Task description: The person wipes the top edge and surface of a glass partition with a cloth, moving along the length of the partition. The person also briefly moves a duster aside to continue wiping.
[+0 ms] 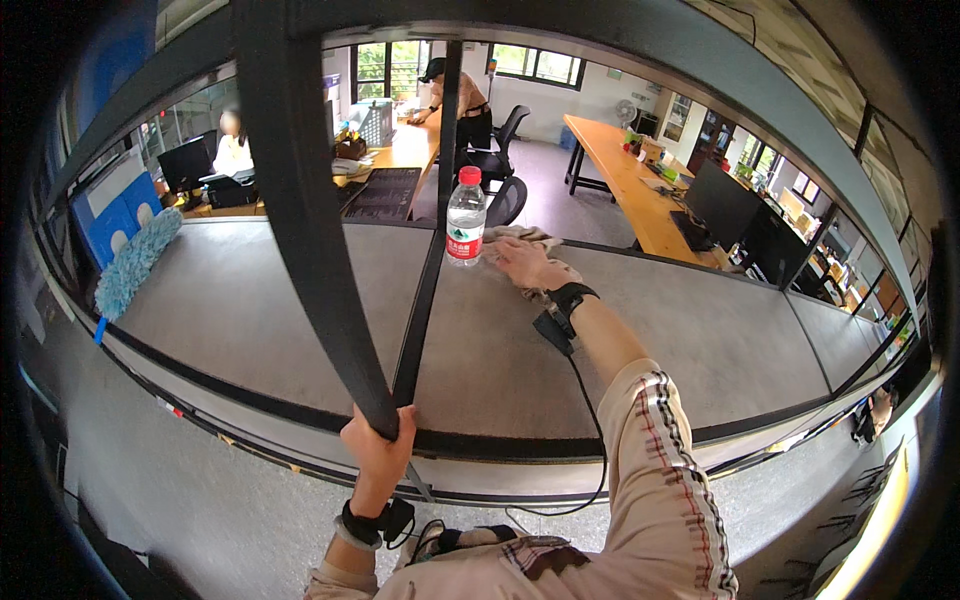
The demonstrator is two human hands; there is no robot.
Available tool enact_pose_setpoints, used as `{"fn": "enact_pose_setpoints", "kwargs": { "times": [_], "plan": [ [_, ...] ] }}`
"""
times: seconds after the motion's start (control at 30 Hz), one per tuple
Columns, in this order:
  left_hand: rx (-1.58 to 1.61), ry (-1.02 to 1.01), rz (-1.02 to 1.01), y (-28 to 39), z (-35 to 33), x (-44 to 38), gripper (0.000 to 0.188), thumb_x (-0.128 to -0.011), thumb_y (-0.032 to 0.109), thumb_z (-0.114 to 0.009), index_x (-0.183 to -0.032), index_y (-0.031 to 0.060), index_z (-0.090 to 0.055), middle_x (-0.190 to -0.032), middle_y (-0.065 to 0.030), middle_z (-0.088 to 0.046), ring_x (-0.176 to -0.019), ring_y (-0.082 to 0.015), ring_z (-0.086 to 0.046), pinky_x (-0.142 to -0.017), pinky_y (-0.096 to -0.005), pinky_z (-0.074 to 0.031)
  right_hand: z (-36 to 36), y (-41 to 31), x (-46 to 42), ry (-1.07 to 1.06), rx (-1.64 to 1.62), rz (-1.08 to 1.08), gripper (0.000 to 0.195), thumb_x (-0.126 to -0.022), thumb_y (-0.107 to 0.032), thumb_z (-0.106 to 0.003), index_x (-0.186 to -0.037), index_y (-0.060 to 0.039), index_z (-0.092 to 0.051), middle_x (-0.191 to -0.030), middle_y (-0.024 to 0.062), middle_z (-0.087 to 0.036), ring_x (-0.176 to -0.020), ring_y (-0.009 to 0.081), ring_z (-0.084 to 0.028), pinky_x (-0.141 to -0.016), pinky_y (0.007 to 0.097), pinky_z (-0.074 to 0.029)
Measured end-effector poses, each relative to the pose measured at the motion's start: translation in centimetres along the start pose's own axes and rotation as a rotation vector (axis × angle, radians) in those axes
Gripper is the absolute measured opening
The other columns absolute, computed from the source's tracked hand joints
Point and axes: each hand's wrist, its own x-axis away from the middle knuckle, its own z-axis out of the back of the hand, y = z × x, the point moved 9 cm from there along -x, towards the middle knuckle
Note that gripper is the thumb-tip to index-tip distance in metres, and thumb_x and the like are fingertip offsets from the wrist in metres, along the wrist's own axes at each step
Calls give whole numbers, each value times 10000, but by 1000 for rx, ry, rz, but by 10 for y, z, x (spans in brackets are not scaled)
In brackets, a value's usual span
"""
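My left hand [377,454] is wrapped around the foot of a black metal post [300,187], at the shelf's near edge. Stretched out ahead, my right hand [521,262] presses a crumpled beige cloth [553,241] onto a grey shelf board [660,337], near its far edge. Part of the cloth is hidden beneath the palm. Just left of that hand stands an upright clear plastic bottle [466,214] with a red cap and a red and white label. A black strap device [555,330] with a cable hangs from my right wrist.
A fluffy blue duster [139,262] lies at the shelf's left end. Black crossbars [525,444] frame the boards. Beyond are wooden desks [615,172], monitors [724,195] and office chairs [510,199]. One person [469,101] leans over a desk; another person [232,150] is farther left.
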Motion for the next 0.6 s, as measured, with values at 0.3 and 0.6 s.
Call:
{"fn": "enact_pose_setpoints", "kwargs": {
  "times": [0.3,0.6],
  "plan": [
    [201,55,14,8,0,-3,252,-843,81,-716,-1012,-49,-581,-693,-105,-691,-711,-203,-727,-637,-290,-538,15,201,147,-7,275,-300,405,-977,-276,-428,-1360,-175,-514,-1321,79,-555,-1229,273,-501,-1087,526,-305],
    [245,164,57,-2,0,1,278,-902,94,-652,-1076,-79,-523,-741,-89,-647,-724,-189,-720,-664,-282,-563,53,288,366,116,156,-1159,661,-952,-539,-373,-1439,-94,-402,-1523,169,-353,-1369,390,-378,-1107,622,-206]
  ]
}}
